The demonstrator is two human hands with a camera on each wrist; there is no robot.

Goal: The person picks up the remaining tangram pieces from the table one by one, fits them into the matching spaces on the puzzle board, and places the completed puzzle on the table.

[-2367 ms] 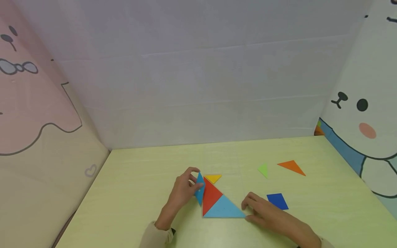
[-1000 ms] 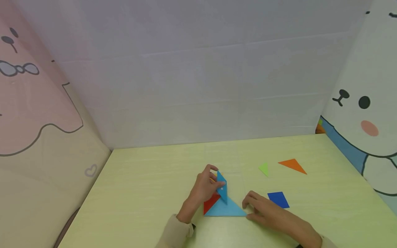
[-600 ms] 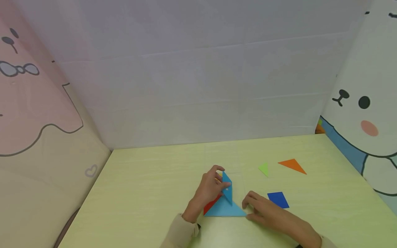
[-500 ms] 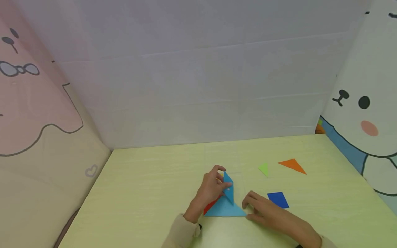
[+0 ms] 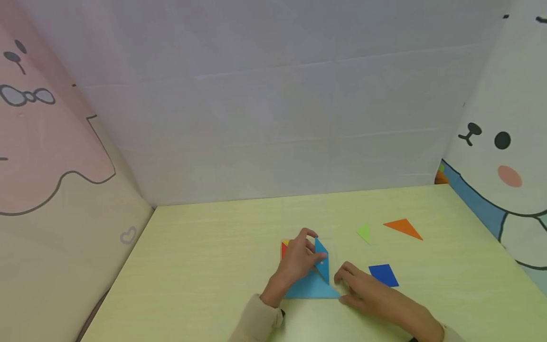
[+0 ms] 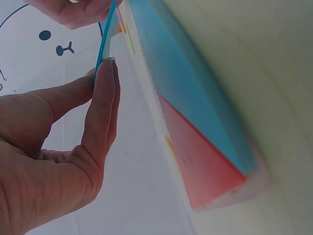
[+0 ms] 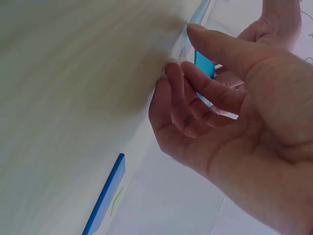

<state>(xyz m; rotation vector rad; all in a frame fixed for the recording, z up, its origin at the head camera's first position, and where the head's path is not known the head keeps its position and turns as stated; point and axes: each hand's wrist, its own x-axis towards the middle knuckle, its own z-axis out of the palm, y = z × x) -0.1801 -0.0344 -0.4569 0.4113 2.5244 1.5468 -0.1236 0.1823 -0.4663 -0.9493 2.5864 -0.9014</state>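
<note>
My left hand (image 5: 297, 263) pinches a light-blue parallelogram tangram piece (image 5: 323, 266) between thumb and fingers, tilted up on edge above a larger light-blue triangle (image 5: 305, 289). In the left wrist view that pinched piece (image 6: 103, 44) appears edge-on. A red triangle (image 6: 198, 161) lies against the light-blue triangle; in the head view the left hand covers most of it. Behind it, a yellow triangle (image 5: 286, 242) is partly hidden. My right hand (image 5: 356, 287) rests at the right tip of the light-blue triangle, its thumb at that corner and its fingers loosely bent.
A dark-blue square (image 5: 383, 275) lies just beyond the right hand. Farther back on the pale table (image 5: 205, 256) are a small green triangle (image 5: 364, 233) and an orange triangle (image 5: 403, 229). A white sheet (image 5: 239, 171) stands along the back edge.
My left hand has carried the parallelogram rightward from beside the red triangle, over it, to above the right half of the light-blue triangle. The right hand has stayed put.
</note>
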